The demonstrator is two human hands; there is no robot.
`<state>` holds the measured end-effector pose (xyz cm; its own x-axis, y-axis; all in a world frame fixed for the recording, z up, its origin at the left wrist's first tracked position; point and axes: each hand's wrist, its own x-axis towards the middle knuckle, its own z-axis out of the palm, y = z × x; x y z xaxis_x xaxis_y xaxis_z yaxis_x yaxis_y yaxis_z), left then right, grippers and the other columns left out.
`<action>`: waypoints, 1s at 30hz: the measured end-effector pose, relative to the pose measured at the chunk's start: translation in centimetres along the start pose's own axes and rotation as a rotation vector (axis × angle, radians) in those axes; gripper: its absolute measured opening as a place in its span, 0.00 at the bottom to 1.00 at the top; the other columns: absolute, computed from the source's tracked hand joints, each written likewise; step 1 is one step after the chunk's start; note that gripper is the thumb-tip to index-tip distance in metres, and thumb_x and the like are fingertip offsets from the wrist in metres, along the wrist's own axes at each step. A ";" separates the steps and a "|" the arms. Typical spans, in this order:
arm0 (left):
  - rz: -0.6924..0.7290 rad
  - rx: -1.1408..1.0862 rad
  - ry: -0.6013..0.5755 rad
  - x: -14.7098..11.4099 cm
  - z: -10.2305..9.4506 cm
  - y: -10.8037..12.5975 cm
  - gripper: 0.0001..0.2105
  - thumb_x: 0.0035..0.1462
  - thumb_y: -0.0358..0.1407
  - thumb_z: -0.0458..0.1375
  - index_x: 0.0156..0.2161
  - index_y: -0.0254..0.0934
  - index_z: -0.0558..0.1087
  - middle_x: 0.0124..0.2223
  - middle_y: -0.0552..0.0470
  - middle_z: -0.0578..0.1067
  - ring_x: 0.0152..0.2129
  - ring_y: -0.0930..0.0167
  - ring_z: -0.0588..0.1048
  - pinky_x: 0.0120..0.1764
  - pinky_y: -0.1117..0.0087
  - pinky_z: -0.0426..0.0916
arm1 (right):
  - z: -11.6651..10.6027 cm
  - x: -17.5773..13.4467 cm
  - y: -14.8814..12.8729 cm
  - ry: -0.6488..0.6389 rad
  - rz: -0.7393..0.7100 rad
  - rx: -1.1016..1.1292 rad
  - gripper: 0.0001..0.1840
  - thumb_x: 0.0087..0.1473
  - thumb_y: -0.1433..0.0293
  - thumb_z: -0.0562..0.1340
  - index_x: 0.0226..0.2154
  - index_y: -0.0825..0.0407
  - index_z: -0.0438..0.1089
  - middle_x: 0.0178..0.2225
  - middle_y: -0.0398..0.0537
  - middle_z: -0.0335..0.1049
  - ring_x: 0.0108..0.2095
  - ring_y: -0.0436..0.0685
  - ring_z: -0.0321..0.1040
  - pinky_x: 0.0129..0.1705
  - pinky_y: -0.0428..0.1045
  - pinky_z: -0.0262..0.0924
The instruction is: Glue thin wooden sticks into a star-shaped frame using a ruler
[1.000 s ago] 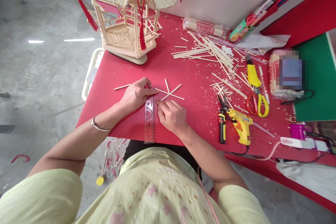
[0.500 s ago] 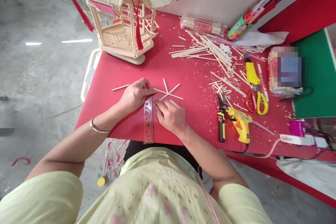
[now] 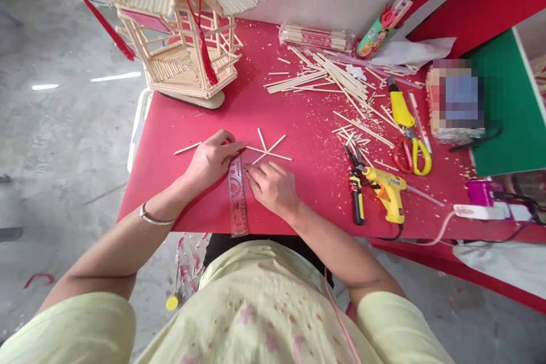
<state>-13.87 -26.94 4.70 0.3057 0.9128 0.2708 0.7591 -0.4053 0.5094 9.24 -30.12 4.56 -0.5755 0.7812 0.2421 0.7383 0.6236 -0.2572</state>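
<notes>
Thin wooden sticks (image 3: 277, 156) lie crossed in a star shape on the red tabletop. My left hand (image 3: 213, 159) is closed, thumb and index finger pressed together at the left end of one of these sticks. Closed as well, my right hand (image 3: 275, 189) has its fingertips pinched at the lower left end of another. Between the hands a clear plastic ruler (image 3: 239, 199) points toward my body, its far end close to the left fingertips. A separate wooden stick (image 3: 186, 148) shows left of my left hand, partly covered by it.
A stick-built pavilion model (image 3: 191, 68) with red tassels stands at the back left. Loose sticks (image 3: 307, 79) and crumbs lie behind. On the right are pliers (image 3: 356, 187), a yellow glue gun (image 3: 390, 193), scissors (image 3: 412, 151) and a yellow-handled cutter (image 3: 401, 108).
The whole view has shifted slightly, with the table's contents moving left in the picture. Both hands, the crossed sticks and the ruler keep nearly the same arrangement.
</notes>
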 end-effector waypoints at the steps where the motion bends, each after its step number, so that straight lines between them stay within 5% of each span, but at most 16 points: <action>1: -0.012 -0.009 0.003 0.0 0.0 0.1 0.20 0.70 0.33 0.49 0.55 0.39 0.83 0.47 0.43 0.77 0.37 0.68 0.75 0.41 0.67 0.72 | 0.0 0.0 0.0 -0.003 0.003 0.000 0.17 0.74 0.68 0.58 0.56 0.47 0.80 0.35 0.47 0.77 0.38 0.56 0.70 0.34 0.52 0.56; 7: -0.049 -0.020 0.016 0.1 0.0 0.5 0.21 0.70 0.34 0.51 0.61 0.38 0.79 0.47 0.43 0.77 0.40 0.65 0.77 0.44 0.66 0.73 | 0.0 0.1 0.0 -0.028 0.011 0.015 0.17 0.74 0.69 0.58 0.57 0.47 0.79 0.35 0.49 0.77 0.39 0.56 0.70 0.35 0.51 0.56; 30: -0.058 -0.034 0.057 0.0 0.5 0.8 0.20 0.69 0.32 0.51 0.58 0.38 0.81 0.46 0.44 0.76 0.38 0.66 0.77 0.42 0.66 0.74 | -0.5 0.4 0.0 -0.087 0.028 0.058 0.19 0.75 0.69 0.55 0.58 0.47 0.79 0.42 0.53 0.73 0.46 0.59 0.67 0.34 0.51 0.55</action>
<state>-13.01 -27.25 4.71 0.2276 0.9311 0.2851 0.7546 -0.3537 0.5527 9.19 -29.79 5.09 -0.5853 0.7963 0.1525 0.7342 0.6004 -0.3169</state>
